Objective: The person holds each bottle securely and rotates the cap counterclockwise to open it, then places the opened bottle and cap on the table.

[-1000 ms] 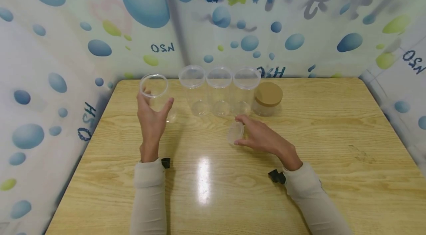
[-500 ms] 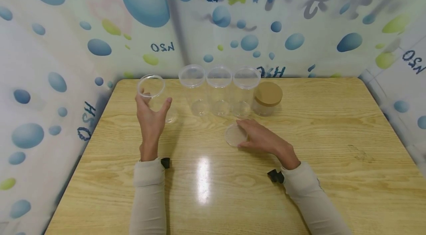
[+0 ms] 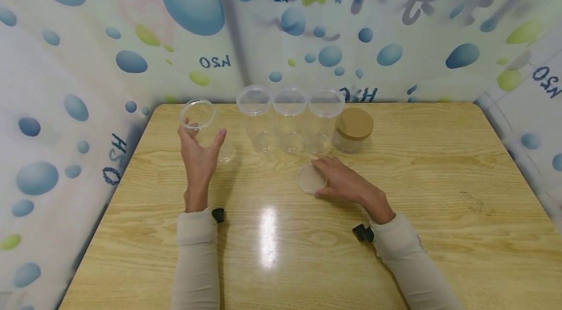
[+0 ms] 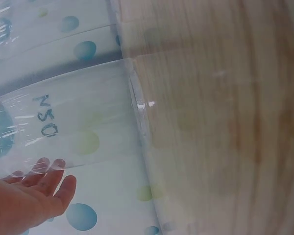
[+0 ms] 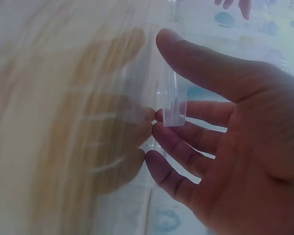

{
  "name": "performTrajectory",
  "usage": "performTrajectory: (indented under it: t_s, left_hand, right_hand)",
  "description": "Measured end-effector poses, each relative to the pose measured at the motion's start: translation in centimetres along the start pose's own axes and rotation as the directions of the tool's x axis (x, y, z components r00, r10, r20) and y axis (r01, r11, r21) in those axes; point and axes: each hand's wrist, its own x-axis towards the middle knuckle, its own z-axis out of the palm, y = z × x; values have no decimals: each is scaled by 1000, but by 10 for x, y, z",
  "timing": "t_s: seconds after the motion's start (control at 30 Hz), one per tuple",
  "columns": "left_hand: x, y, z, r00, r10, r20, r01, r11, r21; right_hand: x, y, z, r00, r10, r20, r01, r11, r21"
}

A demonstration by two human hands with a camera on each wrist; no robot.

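Observation:
A tall, clear plastic jar with an open top stands at the left of the table. My left hand holds it, thumb on one side and fingers on the other. The left wrist view shows the jar's base against the wood and my left fingers along its side. A round translucent lid lies flat on the table, nearer me than the row of jars. My right hand holds its right side between thumb and fingers. In the right wrist view, the lid's edge sits between them, partly hidden by the thumb.
Three tall clear jars with lids, a left one, a middle one and a right one, stand in a row near the back wall. Beside them is a short jar with a tan lid. The wooden table meets a patterned wall behind.
The lid has gone from tilted to flat on the table, my right hand staying at it. The open jar's rim has shifted slightly left with my left hand around it.

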Motion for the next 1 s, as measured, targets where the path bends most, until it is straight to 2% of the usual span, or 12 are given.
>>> performTrajectory:
  t_s: [0.17,0.33,0.43,0.53,0.63,0.7,0.8,0.87,0.9,0.93,0.97,1.0]
  left_hand:
    - [0,2,0,1000,5,-2,-5,1000,-5]
    - [-3,12,-2,993,88,-72,-82,992,95]
    - [-6,21,-3,980,153,-130,-127,974,189]
    - [-11,32,-2,956,224,-188,-174,953,250]
    - [-16,45,2,909,324,-261,-259,932,256]
    - [-20,54,7,859,406,-312,-348,910,227]
    - [-25,63,16,770,532,-352,-514,844,152]
    - [-29,65,23,741,581,-335,-583,805,106]
    - [-31,66,25,740,597,-311,-604,793,85]
    - [-33,66,28,748,603,-278,-610,789,69]
    - [-35,66,30,764,599,-239,-606,794,53]
    - [-37,66,32,788,585,-193,-589,807,41]
  right_hand:
    - [1,-1,0,1000,8,6,-8,1000,1]
    - [1,-1,1,1000,11,14,-11,1000,-9]
    - [1,-1,2,1000,17,21,-17,1000,-11]
    - [1,-1,1,1000,20,23,-20,1000,-16]
    - [1,-2,1,1000,19,21,-18,1000,-24]
    - [1,-1,2,1000,14,19,-13,999,-30]
    - [1,-1,2,1000,9,16,-8,999,-34]
    - [0,-1,2,1000,7,14,-6,1000,-30]
    - [0,-1,2,1000,7,14,-7,1000,-28]
    - [0,-1,1,1000,8,14,-8,1000,-24]
    - [0,-1,1,1000,8,13,-8,1000,-21]
    - [0,-1,1,1000,8,11,-7,1000,-20]
